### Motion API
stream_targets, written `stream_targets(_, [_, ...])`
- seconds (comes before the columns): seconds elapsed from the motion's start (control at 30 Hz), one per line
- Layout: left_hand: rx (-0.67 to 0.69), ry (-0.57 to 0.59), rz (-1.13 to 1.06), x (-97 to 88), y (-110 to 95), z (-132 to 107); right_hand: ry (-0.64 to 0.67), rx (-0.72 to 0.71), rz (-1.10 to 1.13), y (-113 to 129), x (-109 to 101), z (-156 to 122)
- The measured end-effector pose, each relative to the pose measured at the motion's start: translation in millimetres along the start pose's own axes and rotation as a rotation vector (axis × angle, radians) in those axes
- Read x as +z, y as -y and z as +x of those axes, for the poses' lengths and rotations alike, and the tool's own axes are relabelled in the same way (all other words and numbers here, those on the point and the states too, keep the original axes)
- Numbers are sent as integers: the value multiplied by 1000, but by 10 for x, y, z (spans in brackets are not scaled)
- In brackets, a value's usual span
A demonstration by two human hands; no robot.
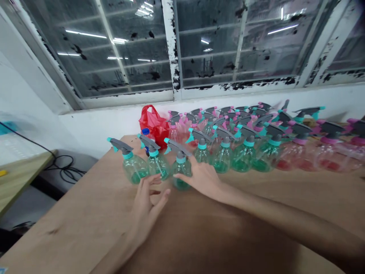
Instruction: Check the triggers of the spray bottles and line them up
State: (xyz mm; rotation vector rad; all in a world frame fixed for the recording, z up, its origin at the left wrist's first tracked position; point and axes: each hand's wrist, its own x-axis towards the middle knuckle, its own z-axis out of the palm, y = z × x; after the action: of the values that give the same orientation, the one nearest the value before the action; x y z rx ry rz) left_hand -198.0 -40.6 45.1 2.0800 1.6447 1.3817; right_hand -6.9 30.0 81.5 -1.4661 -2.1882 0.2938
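The right hand [203, 176] was curled around a green spray bottle [180, 168], with its thumb across the front; its other fingertips were hidden, so I could not tell how hard they pressed. The left hand [148, 199] was held loosely, fingers spread and bent, near two more green bottles [134, 169] on the left. I could not tell if it touched one.

The held bottle was near the middle of the counter [71, 217], between those two and a long row of bottles [221, 161] on the right. A red bag [154, 125] was on the far side.

Holding the round belly looked like a good way to keep the bottle straight, since the gray top seemed heavy and tippy. Slow, small moves seemed best, because the bottles on the left were near enough to bump. The loose hand was well placed to steady them.
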Motion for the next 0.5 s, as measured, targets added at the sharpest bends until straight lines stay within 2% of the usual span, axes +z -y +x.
stream_targets(0.1, [11, 126, -14, 174, -36, -29, 35, -54, -3, -47, -104, -304])
stream_targets(0.2, [-27, 313, -103, 314, -128, -118, 61, -138, 45, -176, -263, -605])
stream_targets(0.27, [-57, 439, -182, 373, -245, -160, 29, -172, 88, -307, -391, -742])
stream_targets(0.37, [-59, 566, -232, 459, -474, -137, 74, -234, 235, -531, -575, -816])
stream_targets(0.5, [78, 631, -226, 697, -753, -29, 101, -280, 429, -769, -726, -771])
